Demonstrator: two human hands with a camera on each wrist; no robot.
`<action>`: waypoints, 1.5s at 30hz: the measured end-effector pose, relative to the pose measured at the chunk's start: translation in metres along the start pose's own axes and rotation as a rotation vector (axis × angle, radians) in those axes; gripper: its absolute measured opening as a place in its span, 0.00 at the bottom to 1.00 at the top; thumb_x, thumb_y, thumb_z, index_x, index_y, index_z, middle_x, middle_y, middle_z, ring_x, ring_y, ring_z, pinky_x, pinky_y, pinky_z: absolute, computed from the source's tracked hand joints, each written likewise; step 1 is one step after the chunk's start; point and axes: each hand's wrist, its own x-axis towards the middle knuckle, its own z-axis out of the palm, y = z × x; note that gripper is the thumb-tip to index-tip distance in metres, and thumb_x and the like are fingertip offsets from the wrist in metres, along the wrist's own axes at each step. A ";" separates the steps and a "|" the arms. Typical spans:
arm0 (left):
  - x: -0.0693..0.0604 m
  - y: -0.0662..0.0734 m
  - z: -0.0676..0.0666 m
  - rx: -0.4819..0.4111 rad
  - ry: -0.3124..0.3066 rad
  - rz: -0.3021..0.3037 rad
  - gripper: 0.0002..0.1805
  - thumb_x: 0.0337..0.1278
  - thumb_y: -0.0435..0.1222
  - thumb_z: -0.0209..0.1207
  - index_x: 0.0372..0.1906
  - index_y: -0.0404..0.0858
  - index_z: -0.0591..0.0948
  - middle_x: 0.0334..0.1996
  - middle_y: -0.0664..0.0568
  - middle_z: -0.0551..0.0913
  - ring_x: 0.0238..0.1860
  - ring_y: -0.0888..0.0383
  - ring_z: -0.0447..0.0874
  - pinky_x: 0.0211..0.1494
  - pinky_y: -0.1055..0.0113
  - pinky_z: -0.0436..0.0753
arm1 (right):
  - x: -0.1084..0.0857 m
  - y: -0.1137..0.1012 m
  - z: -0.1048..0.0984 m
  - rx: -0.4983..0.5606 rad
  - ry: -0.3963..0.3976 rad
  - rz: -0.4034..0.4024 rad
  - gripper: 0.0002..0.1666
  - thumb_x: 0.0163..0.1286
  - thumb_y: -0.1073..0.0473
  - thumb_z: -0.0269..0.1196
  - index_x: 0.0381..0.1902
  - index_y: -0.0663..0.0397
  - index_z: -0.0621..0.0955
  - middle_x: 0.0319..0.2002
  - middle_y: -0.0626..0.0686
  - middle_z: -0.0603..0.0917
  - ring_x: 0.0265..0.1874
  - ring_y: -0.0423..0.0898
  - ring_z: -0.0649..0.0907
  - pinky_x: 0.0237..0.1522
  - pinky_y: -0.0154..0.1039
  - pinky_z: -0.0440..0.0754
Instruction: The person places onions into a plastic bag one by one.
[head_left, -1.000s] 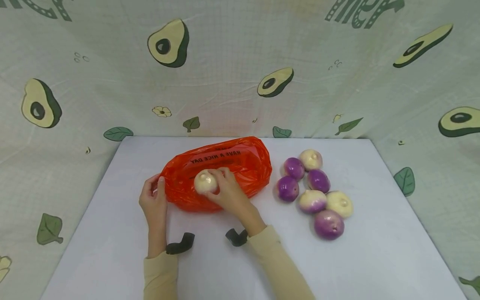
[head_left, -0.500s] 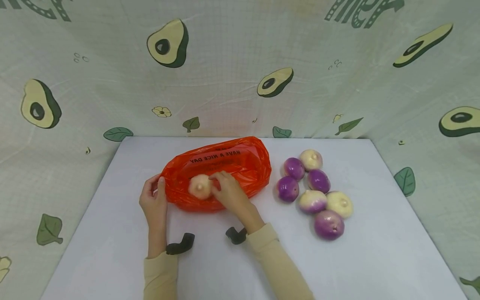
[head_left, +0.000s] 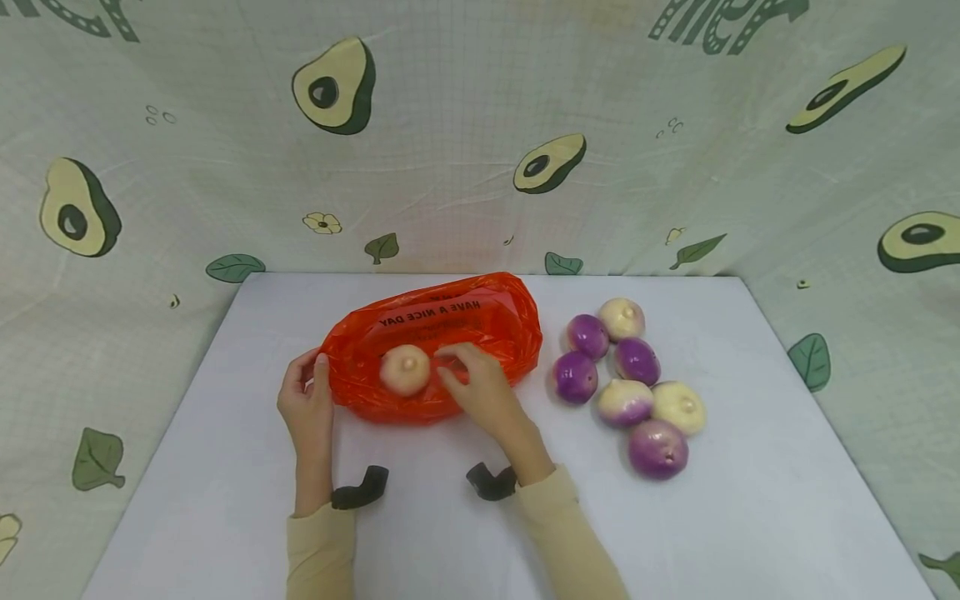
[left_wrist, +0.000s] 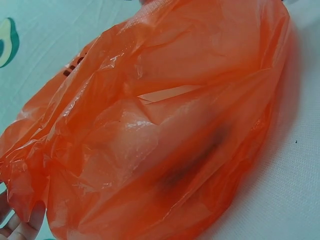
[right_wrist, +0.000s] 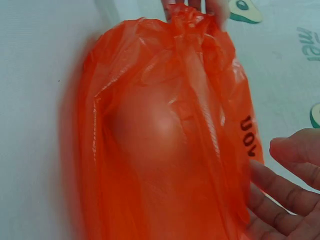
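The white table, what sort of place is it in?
Probably an indoor work corner: there's a white table, a cloth with avocado pictures behind it, and a red bag beside round vegetables.

pale vegetable released into red bag, right hand drawn back

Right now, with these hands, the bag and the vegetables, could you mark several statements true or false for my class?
1. The left hand has its grip on the edge of the red bag. True.
2. The right hand's grip holds a purple vegetable. False: the right hand holds no vegetable.
3. A pale vegetable lies inside the bag. True.
4. Every vegetable is inside the bag. False: seven vegetables lie outside, on the white table.
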 end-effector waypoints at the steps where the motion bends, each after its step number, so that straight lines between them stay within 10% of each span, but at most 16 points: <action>1: 0.000 0.000 0.000 -0.003 0.001 0.002 0.22 0.63 0.50 0.51 0.54 0.41 0.78 0.50 0.52 0.80 0.44 0.68 0.73 0.46 0.86 0.73 | -0.002 0.000 -0.002 0.007 0.017 -0.004 0.16 0.67 0.57 0.58 0.52 0.47 0.77 0.50 0.46 0.80 0.51 0.44 0.78 0.53 0.41 0.79; 30: -0.001 -0.001 0.000 -0.002 0.007 -0.002 0.21 0.64 0.50 0.50 0.54 0.42 0.78 0.49 0.52 0.80 0.45 0.68 0.73 0.45 0.86 0.74 | -0.034 0.042 -0.051 0.098 0.427 -0.150 0.08 0.62 0.65 0.62 0.41 0.56 0.82 0.38 0.50 0.86 0.33 0.42 0.82 0.40 0.39 0.82; 45: 0.000 0.000 0.001 0.021 0.008 -0.005 0.22 0.64 0.51 0.50 0.54 0.43 0.77 0.50 0.52 0.79 0.45 0.69 0.72 0.46 0.87 0.73 | -0.036 0.064 -0.070 0.096 0.489 0.000 0.10 0.63 0.63 0.62 0.43 0.57 0.81 0.40 0.54 0.84 0.37 0.48 0.83 0.35 0.23 0.79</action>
